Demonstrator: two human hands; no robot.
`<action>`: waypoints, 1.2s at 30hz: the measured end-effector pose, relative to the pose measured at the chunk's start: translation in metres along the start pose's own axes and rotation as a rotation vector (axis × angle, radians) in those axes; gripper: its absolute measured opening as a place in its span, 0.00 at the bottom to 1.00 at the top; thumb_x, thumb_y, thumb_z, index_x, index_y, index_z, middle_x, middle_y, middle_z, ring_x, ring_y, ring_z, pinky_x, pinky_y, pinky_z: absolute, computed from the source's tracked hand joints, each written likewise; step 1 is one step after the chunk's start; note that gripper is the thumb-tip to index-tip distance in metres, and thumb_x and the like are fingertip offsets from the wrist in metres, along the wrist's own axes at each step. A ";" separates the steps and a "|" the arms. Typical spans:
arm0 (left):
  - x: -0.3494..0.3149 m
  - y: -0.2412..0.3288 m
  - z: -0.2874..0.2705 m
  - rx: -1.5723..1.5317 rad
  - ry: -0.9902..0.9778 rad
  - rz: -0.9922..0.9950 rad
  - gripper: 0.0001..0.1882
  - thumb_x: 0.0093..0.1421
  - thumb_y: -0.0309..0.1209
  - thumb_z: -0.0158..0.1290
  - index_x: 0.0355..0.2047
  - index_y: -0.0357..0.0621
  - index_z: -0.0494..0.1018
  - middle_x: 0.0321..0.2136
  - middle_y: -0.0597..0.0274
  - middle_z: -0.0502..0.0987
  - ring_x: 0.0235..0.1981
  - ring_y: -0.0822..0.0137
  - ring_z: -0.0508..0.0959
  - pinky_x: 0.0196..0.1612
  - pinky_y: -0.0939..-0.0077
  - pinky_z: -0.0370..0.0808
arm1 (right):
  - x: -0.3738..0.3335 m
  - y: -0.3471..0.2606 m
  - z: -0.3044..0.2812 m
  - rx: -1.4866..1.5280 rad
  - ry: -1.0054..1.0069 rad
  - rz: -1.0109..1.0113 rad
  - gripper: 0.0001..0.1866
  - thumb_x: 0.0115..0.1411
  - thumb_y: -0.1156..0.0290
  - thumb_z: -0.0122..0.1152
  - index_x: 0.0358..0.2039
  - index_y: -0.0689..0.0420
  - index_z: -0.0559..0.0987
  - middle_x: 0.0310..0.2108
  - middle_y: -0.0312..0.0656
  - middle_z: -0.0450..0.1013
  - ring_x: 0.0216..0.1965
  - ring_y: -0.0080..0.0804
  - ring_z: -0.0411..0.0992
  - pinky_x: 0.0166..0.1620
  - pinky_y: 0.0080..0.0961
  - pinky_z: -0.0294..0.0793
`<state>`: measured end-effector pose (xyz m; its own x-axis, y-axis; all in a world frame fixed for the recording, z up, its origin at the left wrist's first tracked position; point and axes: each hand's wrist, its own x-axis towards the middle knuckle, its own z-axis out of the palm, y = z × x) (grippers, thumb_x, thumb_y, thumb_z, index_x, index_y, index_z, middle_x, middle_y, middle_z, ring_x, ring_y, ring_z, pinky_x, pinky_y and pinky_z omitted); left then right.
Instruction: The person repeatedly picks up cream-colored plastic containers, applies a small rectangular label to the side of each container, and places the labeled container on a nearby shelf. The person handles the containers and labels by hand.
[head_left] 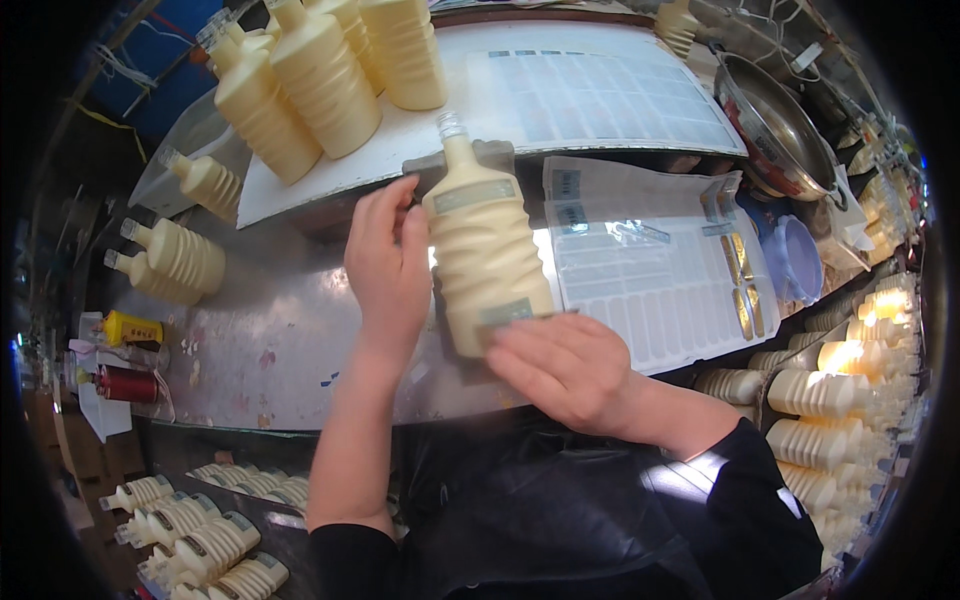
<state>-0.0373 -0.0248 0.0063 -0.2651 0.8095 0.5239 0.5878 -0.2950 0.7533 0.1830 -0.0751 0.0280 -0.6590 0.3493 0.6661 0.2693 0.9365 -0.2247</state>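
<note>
A cream-coloured ribbed bottle (pixel 490 255) lies at the middle of the metal worktable (pixel 265 350), its clear neck pointing away from the person, with one label strip near its shoulder and another near its base. The right hand (pixel 565 365) lies flat over the lower end, fingers extended and partly covering the lower strip, not wrapped around the bottle. The left hand (pixel 388 245) is half curled at the bottle's left side, thumb toward it; whether it grips or only touches, I cannot tell.

Just right of the bottle, label sheets (pixel 650 280) with gold strips (pixel 745 285) crowd that side. Beyond the neck, a white board (pixel 465 85) blocks the far side, carrying upright bottles (pixel 325 95) at its left and a pale sheet (pixel 620 105) at its right. Further left are two tilted bottles (pixel 180 258), a yellow container (pixel 132 328) and a red cylinder (pixel 127 384). At the right are a metal pan (pixel 775 125) and a purple bowl (pixel 793 260). More bottles fill the lower left (pixel 205 545) and right (pixel 815 395).
</note>
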 end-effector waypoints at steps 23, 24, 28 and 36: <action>0.039 0.058 -0.062 -0.146 -0.131 -0.428 0.14 0.59 0.36 0.63 0.32 0.40 0.73 0.26 0.56 0.78 0.29 0.63 0.80 0.35 0.65 0.75 | -0.073 0.110 0.015 0.509 0.311 0.761 0.16 0.69 0.76 0.61 0.55 0.64 0.78 0.48 0.41 0.78 0.47 0.25 0.75 0.53 0.22 0.74; 0.015 0.061 -0.079 -0.149 -0.025 -0.348 0.16 0.58 0.38 0.66 0.30 0.40 0.72 0.22 0.62 0.75 0.24 0.71 0.75 0.29 0.72 0.72 | -0.059 0.114 0.019 0.574 0.340 0.704 0.16 0.69 0.76 0.61 0.56 0.64 0.78 0.49 0.42 0.78 0.48 0.25 0.75 0.54 0.22 0.73; -0.082 0.091 -0.136 -0.317 0.226 -0.343 0.09 0.62 0.24 0.62 0.34 0.43 0.71 0.36 0.65 0.78 0.37 0.75 0.77 0.42 0.76 0.76 | 0.008 0.112 0.014 0.601 0.278 0.556 0.17 0.71 0.71 0.61 0.56 0.63 0.77 0.50 0.41 0.77 0.51 0.26 0.74 0.58 0.23 0.71; -0.256 0.207 -0.279 0.104 0.921 -0.186 0.06 0.61 0.21 0.56 0.31 0.45 0.70 0.38 0.55 0.81 0.36 0.73 0.77 0.42 0.79 0.72 | 0.114 0.104 0.052 0.771 0.241 0.347 0.16 0.71 0.71 0.60 0.56 0.64 0.78 0.51 0.41 0.77 0.53 0.27 0.74 0.60 0.24 0.69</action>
<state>-0.0612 -0.4344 0.1390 -0.8347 0.1067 0.5403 0.5288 -0.1185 0.8404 0.0999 0.0632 0.0436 -0.4387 0.6835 0.5834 -0.1795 0.5695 -0.8021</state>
